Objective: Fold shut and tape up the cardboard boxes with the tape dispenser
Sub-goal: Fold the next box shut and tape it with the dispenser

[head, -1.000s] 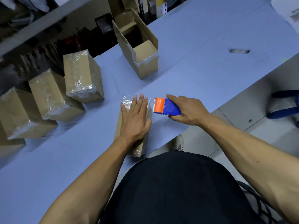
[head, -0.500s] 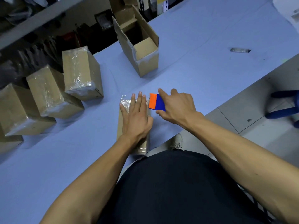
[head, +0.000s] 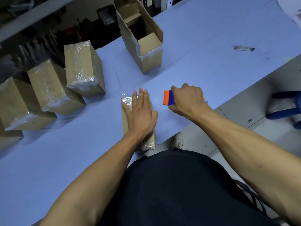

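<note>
The right hand (head: 187,100), right of centre frame, has a closed grip curled round the tape dispenser (head: 168,97), whose orange and blue end points left. The dispenser sits just beside the small cardboard box (head: 124,119) but apart from it. The left hand (head: 140,115) has no curled grip: it lies flat, fingers straight, pressing the box top onto the blue counter (head: 65,160) at centre frame.

Risks, as I judge them: if the flat hand slides, the box may skid or twist under the next pull, laying tape crooked. The dispenser's cutting edge passes close to the straight fingers (head: 140,97).

The box is brown, narrow, closed, with glossy crinkled tape over its far end and near corner.
</note>
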`<state>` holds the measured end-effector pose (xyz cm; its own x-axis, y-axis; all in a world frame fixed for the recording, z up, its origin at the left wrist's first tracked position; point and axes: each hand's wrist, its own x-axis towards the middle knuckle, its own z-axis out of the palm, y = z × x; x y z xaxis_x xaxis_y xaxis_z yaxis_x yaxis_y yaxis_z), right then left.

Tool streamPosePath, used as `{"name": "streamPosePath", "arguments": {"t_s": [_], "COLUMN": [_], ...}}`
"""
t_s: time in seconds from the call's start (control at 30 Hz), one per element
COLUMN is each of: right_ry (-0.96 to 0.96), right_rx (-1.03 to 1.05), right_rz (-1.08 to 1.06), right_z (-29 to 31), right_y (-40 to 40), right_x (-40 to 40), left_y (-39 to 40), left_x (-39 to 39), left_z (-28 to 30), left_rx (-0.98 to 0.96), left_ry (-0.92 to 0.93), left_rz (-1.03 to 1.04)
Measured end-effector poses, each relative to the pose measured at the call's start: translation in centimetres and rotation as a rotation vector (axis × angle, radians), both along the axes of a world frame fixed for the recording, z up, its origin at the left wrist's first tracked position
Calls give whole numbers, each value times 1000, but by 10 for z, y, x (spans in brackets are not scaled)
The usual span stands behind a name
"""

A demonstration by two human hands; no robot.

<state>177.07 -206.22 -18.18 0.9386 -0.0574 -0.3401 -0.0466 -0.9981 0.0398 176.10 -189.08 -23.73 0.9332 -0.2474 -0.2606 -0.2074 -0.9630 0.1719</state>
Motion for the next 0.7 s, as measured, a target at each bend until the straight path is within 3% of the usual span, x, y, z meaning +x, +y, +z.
{"name": "streamPosePath", "arguments": {"t_s": [0.17, 0.27, 0.37, 0.5, 0.6, 0.7], "right_ry": [-75, -81, -23, 58, 29, -147], "right_rx": [96, 140, 219, 355, 482, 592], "right_rz": [-75, -124, -214, -223, -233, -372], "right_z": [-9, -28, -50, -78, -89, -86], "right_y": [-4, 1, 7, 16, 22, 26], "right_x": [9, 13, 16, 17, 14, 10], "left_y": [2, 10, 27, 55, 66, 66], "left_x": [0, 1, 0, 3, 15, 25], "left_z": [1, 7, 13, 15, 10, 8], "left_rx": [-95, -374, -700, -709, -758, -845], "left_ry": [22, 25, -76, -187, -51, 23], "left_rz": [-1, 64, 264, 440, 632, 747]}}
